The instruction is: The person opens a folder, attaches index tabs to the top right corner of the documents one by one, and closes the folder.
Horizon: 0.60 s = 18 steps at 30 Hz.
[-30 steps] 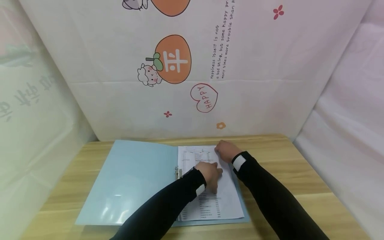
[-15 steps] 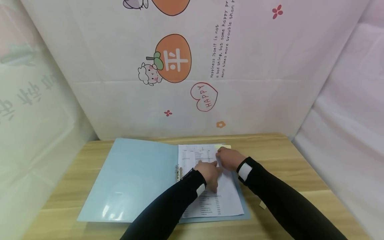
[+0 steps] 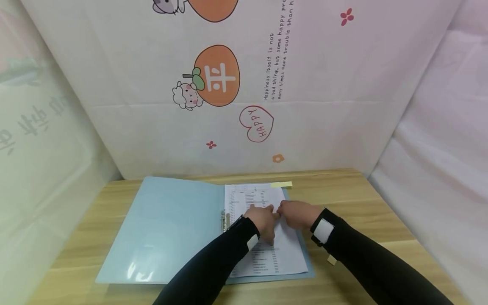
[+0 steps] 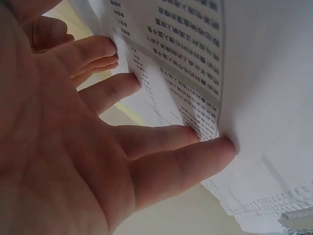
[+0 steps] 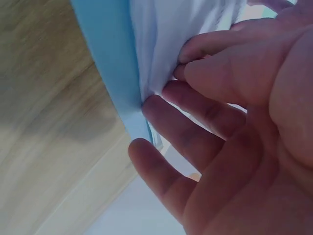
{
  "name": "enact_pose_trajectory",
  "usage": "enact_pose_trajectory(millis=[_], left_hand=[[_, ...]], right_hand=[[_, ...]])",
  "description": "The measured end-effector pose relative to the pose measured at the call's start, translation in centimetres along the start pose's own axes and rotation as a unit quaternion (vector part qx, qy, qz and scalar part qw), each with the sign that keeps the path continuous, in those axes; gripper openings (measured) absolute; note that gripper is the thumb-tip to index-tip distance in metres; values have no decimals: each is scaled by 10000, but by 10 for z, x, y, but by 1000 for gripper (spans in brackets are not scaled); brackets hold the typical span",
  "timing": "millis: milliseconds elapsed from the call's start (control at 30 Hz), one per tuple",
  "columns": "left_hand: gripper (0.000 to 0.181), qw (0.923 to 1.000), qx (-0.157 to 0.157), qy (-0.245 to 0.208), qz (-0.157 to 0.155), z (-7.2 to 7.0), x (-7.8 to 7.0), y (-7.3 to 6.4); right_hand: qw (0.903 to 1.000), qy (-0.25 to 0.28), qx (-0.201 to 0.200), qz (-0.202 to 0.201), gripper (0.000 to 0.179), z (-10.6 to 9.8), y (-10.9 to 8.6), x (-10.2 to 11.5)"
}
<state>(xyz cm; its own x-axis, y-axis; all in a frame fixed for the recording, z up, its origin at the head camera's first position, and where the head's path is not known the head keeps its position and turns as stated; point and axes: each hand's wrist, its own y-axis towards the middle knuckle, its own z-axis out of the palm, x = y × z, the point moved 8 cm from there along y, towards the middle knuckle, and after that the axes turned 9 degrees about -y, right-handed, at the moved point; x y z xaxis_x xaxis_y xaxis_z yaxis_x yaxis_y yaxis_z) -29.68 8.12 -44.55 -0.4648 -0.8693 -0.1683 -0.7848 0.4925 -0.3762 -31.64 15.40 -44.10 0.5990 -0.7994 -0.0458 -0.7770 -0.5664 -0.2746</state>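
Note:
A light blue folder [image 3: 164, 228] lies spread on the wooden table, with a stack of printed paper sheets [image 3: 287, 250] on its right side. My left hand [image 3: 263, 222] rests on the stack, fingers spread; the left wrist view has the straight fingertips [image 4: 222, 144] against the print. At the stack's right edge, beside the left hand, my right hand [image 3: 299, 214] brings thumb and finger together in a pinch at the paper, as the right wrist view shows. Its other fingers [image 5: 171, 115] lie along the edges. A pale yellow paper strip [image 3: 282, 184] sits across the top right corner.
The folder's metal clasp [image 3: 223, 221] is at its spine, partly behind my left sleeve. Another small yellow piece [image 3: 331, 260] lies on the table [image 3: 335, 190] by my right forearm. A printed cloth wall [image 3: 305, 84] rises behind the table's back edge.
My right hand has come down from the top corner of the sheets to their right edge near my left hand. The yellow strip now shows at that corner. The left hand stays put.

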Motion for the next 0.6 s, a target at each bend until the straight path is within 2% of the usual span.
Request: enact_pose_trajectory(millis=[300,433,500,600], left_hand=[[76,9983,-314,428,241,-1,-2,-7],[61,9961,-430,641,436,2,-8,-14],[51,9958,-507,574,502,5,-10,-18],[37,9963,-651,161,546,7,-13,-27]], right_hand=[[9996,261,-69,8,23,-2,-4,2],[9995,317,10,60,26,-1,-2,0],[9991,372,108,148,27,-1,-1,-1],[9981,483,274,281,27,-2,1,-1]])
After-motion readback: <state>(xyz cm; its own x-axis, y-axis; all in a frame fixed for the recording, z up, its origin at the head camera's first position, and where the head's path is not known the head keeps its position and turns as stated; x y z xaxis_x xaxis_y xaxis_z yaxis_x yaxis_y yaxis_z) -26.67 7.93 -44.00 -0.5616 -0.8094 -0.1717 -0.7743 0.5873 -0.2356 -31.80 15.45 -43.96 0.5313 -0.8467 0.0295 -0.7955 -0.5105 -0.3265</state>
